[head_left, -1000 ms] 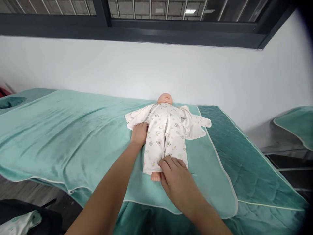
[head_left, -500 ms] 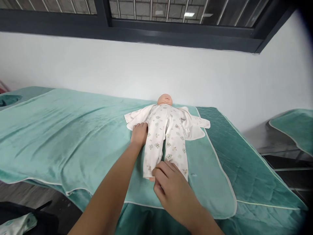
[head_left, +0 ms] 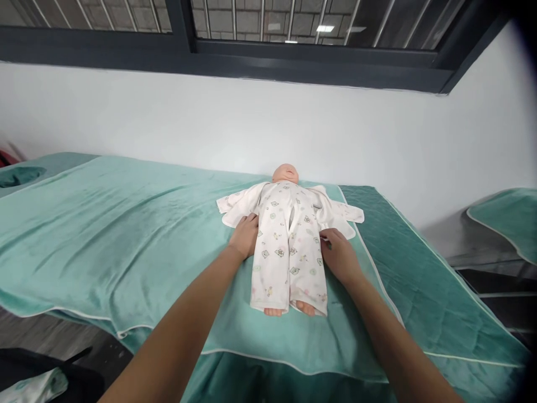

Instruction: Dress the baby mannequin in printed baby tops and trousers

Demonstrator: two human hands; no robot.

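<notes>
A baby doll (head_left: pixel 286 173) lies on its back, its head toward the wall and its toes toward me. White printed baby pants (head_left: pixel 277 252) cover its legs and reach high up its torso; both feet show below the cuffs. An open white baby jacket (head_left: pixel 334 215) is spread beneath the doll, sleeves out to both sides. My left hand (head_left: pixel 246 236) is closed at the left side edge of the pants, its fingertips partly hidden. On the opposite side, my right hand (head_left: pixel 339 254) pinches the pants' edge with bent fingers.
A light green blanket (head_left: pixel 126 224) with pale piping covers much of the bed. Darker quilted bedding (head_left: pixel 419 280) lies at the right. Behind stand a white wall (head_left: pixel 188 123) and a barred window. A dark bag (head_left: pixel 84 380) with printed cloth sits low at the left.
My right hand has left the cuff by the feet and moved up to the right side of the pants. The pant legs now lie straighter, with both feet visible. My left hand stays at the left side.
</notes>
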